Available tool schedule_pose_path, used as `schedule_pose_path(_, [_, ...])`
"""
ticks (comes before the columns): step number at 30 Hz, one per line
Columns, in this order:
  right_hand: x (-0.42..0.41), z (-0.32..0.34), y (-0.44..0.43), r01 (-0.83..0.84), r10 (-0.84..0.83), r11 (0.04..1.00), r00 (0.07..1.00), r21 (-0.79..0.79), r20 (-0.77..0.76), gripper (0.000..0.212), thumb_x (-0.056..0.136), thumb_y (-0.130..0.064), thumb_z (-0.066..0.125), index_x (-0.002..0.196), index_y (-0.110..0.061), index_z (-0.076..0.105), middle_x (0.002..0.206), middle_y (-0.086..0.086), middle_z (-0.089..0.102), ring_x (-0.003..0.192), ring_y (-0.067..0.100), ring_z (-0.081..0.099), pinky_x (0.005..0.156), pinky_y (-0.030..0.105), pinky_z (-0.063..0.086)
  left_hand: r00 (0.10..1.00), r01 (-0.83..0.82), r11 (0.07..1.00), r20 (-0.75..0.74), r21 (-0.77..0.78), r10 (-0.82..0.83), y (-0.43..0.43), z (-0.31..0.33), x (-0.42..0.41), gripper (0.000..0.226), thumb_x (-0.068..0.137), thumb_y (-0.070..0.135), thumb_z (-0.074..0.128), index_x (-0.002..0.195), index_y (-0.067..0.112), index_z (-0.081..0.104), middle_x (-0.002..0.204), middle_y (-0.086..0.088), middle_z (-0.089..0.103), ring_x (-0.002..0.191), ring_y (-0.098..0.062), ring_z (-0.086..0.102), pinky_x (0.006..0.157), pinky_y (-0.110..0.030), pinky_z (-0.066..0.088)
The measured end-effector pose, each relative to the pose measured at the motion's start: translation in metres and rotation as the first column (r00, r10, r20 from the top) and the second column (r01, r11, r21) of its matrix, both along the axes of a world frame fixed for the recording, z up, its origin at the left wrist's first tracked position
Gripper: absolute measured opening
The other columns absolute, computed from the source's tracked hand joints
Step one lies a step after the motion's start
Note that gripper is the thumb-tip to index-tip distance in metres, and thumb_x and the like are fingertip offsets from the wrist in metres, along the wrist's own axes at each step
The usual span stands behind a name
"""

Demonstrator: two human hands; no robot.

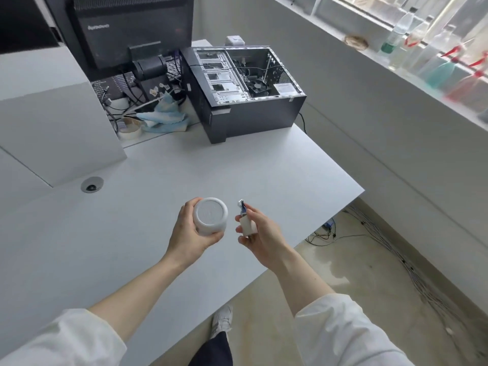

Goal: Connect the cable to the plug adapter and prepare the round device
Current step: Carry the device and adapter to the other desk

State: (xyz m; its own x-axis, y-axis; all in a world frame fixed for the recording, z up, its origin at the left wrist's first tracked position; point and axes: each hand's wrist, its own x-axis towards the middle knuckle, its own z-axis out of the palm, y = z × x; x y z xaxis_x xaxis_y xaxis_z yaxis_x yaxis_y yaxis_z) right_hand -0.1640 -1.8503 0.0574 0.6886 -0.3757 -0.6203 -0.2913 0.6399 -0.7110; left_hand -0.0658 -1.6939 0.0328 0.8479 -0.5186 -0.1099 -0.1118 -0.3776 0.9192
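My left hand grips a white round device above the white table, its flat circular face turned up toward me. Just to its right, my right hand holds a small white plug adapter. A short dark blue connector with a silver tip sticks up from the adapter's top, apart from the round device. The rest of the cable is not visible.
An open black computer case lies at the table's back, with a monitor, cables, a tape roll and a blue cloth to its left. A cable grommet sits left. The table edge runs diagonally at right; floor cables beyond.
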Motion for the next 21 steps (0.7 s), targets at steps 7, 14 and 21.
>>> schedule_pose_path(7, [0.028, 0.002, -0.078, -0.001, 0.001, 1.0, 1.0, -0.004, -0.007, 0.03, 0.102, -0.02, 0.055, 0.13, -0.014, 0.065, 0.092, 0.005, 0.065, 0.067, 0.018, 0.06, 0.057, 0.027, 0.045, 1.0, 0.009, 1.0, -0.015, -0.002, -0.009, -0.076, -0.004, 0.023, 0.08, 0.066, 0.024, 0.089, 0.13, 0.033, 0.042, 0.129, 0.008, 0.05, 0.115, -0.012, 0.052, 0.096, -0.038, 0.05])
schedule_pose_path(14, [0.04, 0.001, -0.126, 0.011, -0.01, 1.0, 1.0, 0.015, -0.024, 0.028, 0.101, -0.019, 0.056, 0.127, -0.016, 0.067, 0.089, 0.004, 0.065, 0.065, 0.018, 0.06, 0.055, 0.026, 0.044, 0.999, -0.001, 1.0, -0.036, -0.006, 0.001, -0.125, -0.01, 0.033, 0.08, 0.064, 0.025, 0.089, 0.129, 0.034, 0.044, 0.13, 0.008, 0.051, 0.116, -0.012, 0.053, 0.097, -0.042, 0.051])
schedule_pose_path(21, [0.051, -0.009, -0.174, -0.056, 0.057, 0.998, 0.998, 0.034, -0.024, 0.026, 0.101, -0.018, 0.056, 0.124, -0.017, 0.068, 0.089, 0.004, 0.065, 0.067, 0.019, 0.059, 0.056, 0.027, 0.044, 0.997, -0.063, 0.998, -0.031, 0.017, 0.064, -0.164, -0.016, 0.032, 0.08, 0.063, 0.022, 0.089, 0.125, 0.039, 0.042, 0.129, 0.009, 0.05, 0.116, -0.012, 0.052, 0.098, -0.042, 0.05])
